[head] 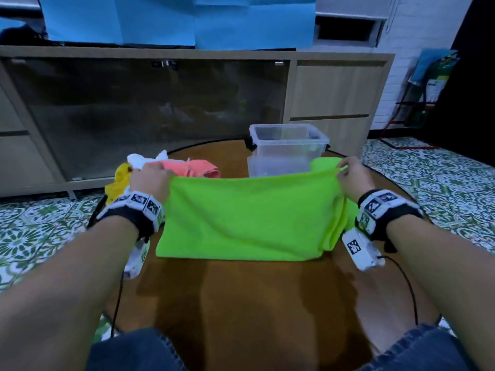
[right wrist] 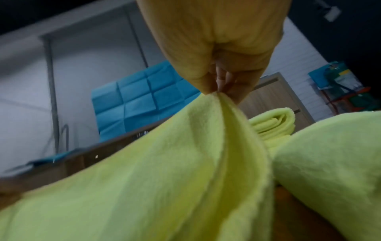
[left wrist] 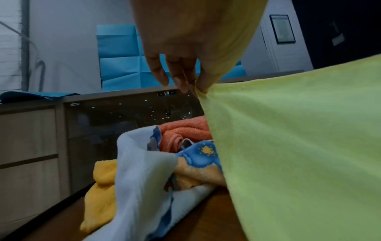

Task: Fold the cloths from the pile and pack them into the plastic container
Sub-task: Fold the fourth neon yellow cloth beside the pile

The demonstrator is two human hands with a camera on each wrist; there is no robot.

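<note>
— While the green cloth (head: pixel 242 218) hung between the two hands, where did each hand hold it?

— The left hand (head: pixel 150 180) pinched the upper left corner between thumb and fingers, and the right hand (head: pixel 353 175) pinched the upper right corner in the same way. Both hands were raised over the round wooden table (head: pixel 241 295), well apart, so the top edge was stretched. The lower edge of the cloth lay on the table.

— Was the cloth in one layer?

— No. On the right side several layers showed, one over the other, so it was already folded at least once.

— And the other cloths?

— The pile (head: pixel 166 167) lay at the back left of the table, just behind the left hand. In the left wrist view I saw an orange-pink towel (left wrist: pixel 185 130), a pale blue printed cloth (left wrist: pixel 144 176) and a yellow cloth (left wrist: pixel 101 187), all crumpled together.

— Where was the plastic container (head: pixel 288 148)?

— It stood at the back right of the table, behind the green cloth, clear and with no lid. I could not tell if something was inside.
</note>
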